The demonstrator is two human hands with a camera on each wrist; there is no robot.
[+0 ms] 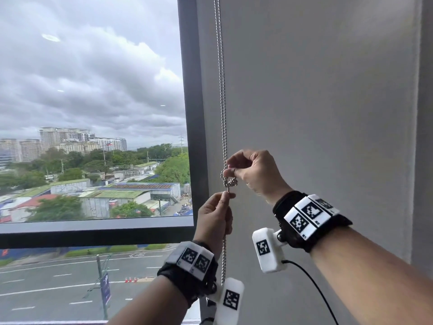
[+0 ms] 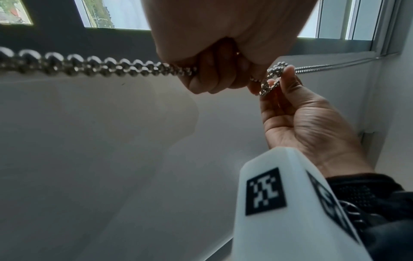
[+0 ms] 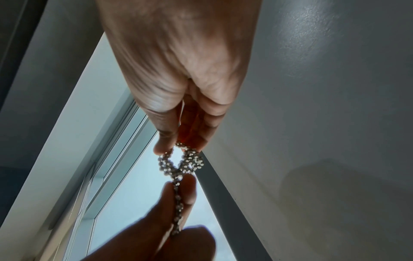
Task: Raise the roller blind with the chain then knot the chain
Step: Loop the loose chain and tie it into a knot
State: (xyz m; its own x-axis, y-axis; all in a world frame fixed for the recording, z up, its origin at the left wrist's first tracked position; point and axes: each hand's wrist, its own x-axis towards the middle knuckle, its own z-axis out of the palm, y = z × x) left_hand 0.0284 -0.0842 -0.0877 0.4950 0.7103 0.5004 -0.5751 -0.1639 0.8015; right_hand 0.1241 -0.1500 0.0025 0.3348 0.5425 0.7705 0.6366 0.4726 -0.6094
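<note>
A silver bead chain [image 1: 222, 95] hangs doubled down the edge of the grey wall, beside the window frame. A loose knot [image 1: 229, 180] sits in it at hand height. My right hand [image 1: 251, 171] pinches the knot's loop from the right, fingers curled. Below it my left hand [image 1: 216, 215] pinches both strands between thumb and fingers, and the chain's lower part [image 1: 224, 259] dangles past that wrist. The knot [image 3: 182, 163] shows as a small loop in the right wrist view, and as a bunch of chain [image 2: 271, 78] in the left wrist view. No blind fabric is in view.
The dark window frame [image 1: 192, 109] stands just left of the chain, with its sill [image 1: 93, 228] lower left. A plain grey wall [image 1: 316, 102] fills the right side. A black cable [image 1: 311, 285] trails from the right wrist camera.
</note>
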